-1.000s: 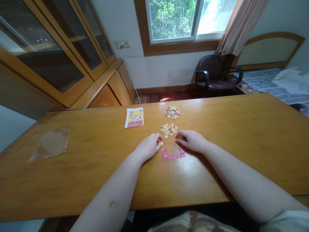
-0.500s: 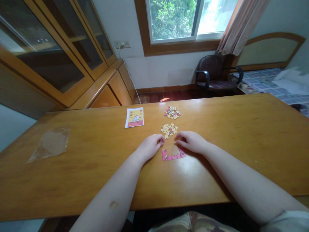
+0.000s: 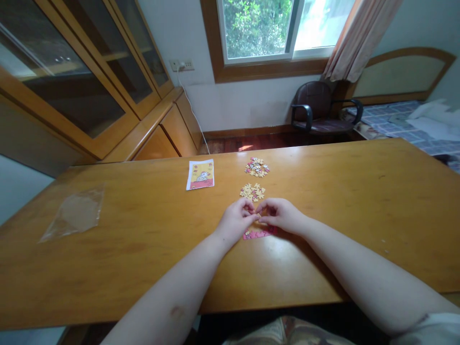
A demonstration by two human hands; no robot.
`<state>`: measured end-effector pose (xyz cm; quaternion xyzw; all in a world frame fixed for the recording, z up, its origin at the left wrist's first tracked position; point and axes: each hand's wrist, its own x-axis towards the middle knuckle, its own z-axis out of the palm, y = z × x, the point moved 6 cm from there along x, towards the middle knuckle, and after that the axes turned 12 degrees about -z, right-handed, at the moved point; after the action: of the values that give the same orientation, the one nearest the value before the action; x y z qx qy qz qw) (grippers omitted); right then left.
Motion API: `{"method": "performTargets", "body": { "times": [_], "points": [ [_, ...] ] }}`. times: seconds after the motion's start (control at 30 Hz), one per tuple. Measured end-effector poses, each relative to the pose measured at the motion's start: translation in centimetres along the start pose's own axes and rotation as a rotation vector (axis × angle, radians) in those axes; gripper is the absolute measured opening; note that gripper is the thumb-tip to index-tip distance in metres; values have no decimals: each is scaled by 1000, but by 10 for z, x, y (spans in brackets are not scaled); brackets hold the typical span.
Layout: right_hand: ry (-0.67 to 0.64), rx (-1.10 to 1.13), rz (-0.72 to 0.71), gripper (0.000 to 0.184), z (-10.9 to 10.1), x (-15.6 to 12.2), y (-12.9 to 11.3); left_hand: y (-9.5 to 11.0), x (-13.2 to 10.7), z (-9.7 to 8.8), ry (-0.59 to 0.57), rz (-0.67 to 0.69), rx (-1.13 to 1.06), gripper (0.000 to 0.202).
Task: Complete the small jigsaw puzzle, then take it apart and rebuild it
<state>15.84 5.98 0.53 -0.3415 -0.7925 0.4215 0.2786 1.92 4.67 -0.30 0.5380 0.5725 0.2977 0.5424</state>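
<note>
My left hand [image 3: 238, 220] and my right hand [image 3: 282, 215] meet at the fingertips just above the table, both closed in a pinch. Between them shows a small yellowish puzzle piece [image 3: 258, 215], mostly covered by the fingers. Under and in front of the hands lies a joined strip of pink puzzle pieces [image 3: 257, 235], its upper parts hidden by the hands. Right beyond the fingers is a loose pile of yellow puzzle pieces [image 3: 253, 191]. A second pile of mixed pink, white and yellow pieces [image 3: 257, 166] sits farther back.
A picture card [image 3: 200, 175] with a white character on yellow and pink lies at the back left of the wooden table [image 3: 143, 268]. A clear plastic bag [image 3: 77, 213] lies at far left. Beyond the table stand a cabinet [image 3: 143, 139] and an armchair [image 3: 316, 108].
Both hands have come together, the left moving right and the right slightly left, until their fingertips meet. They now cover more of the pink strip.
</note>
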Motion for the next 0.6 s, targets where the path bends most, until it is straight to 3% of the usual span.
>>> {"method": "performTargets", "body": {
  "times": [0.13,0.23,0.27,0.4,0.6],
  "points": [
    [35,-77,-43,19,-8,0,-5,3,-2,-2,22,25,52,11],
    [50,-148,-39,17,-19,1,0,20,-13,-7,140,148,322,8],
    [56,-170,-16,16,-24,1,4,27,-18,-4,131,216,458,10],
    [52,-207,64,13,-36,2,18,36,-36,18,-131,379,832,21],
    [-11,-251,169,19,-39,2,27,25,-38,22,-154,342,1086,40]
  ]
}}
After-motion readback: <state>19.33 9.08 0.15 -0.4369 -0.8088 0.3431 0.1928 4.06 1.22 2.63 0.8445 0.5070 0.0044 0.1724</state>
